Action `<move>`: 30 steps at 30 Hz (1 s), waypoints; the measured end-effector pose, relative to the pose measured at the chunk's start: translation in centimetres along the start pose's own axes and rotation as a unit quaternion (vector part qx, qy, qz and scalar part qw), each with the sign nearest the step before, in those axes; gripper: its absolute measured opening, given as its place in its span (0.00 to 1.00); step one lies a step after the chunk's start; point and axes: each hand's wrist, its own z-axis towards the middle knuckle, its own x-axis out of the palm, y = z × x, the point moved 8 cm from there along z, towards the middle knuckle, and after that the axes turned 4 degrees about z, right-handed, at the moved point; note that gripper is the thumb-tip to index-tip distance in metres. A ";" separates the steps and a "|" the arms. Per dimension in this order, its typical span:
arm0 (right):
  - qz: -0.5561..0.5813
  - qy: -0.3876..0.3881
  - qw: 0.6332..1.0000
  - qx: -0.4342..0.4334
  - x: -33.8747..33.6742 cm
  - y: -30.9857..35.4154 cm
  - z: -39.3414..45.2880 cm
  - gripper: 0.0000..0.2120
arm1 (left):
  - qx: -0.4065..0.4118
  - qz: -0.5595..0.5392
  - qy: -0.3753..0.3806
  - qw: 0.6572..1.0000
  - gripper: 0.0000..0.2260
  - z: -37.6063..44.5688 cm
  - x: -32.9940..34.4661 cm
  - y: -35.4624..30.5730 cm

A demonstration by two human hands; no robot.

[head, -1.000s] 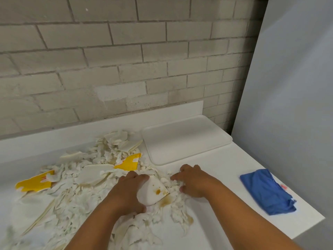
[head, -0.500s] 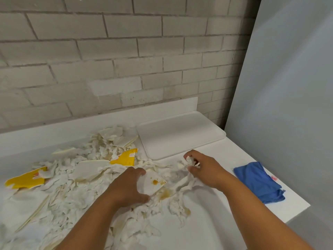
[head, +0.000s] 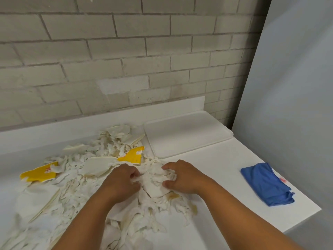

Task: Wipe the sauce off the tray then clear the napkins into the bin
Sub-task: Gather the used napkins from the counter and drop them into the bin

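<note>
Both hands press into the heap of torn napkins on the white table: the left hand curled shut on a wad, the right hand clawed around crumpled paper between them. The smooth, rounded white tray lies at one o'clock of the hands, apart. Soft, sauce-stained shreds run off the lower left edge; a folded blue cloth sits at three o'clock.

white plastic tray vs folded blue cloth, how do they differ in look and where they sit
The white plastic tray is rigid, flat and rimmed with rounded corners; the folded blue cloth is soft, creased and bunched. The tray sits at the back against the upstand; the cloth lies nearer, by the counter's right edge. The tray borders the torn napkins; the cloth lies apart. Both rest untouched on the white counter.
</note>
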 end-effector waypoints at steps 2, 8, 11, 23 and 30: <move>0.022 -0.012 0.999 0.040 0.4 0.1 0.5 0.32 | -0.012 0.012 0.015 1.000 0.06 -0.4 0.0 0.3; 0.013 0.008 0.995 0.100 1.3 0.8 1.3 0.30 | -0.044 0.020 0.002 0.999 0.13 -0.9 1.7 -0.1; 0.065 0.022 0.991 0.114 1.2 0.5 1.0 0.34 | -0.044 0.003 -0.005 0.999 0.12 -1.0 1.8 0.1; 0.400 -0.035 0.910 0.104 -3.7 -3.7 -1.4 0.22 | -0.042 0.001 -0.130 0.991 0.24 5.7 -3.2 0.9; 0.414 -0.047 0.908 0.033 -4.6 -3.4 -3.5 0.16 | -0.102 0.153 -0.023 0.983 0.22 9.1 -0.9 1.2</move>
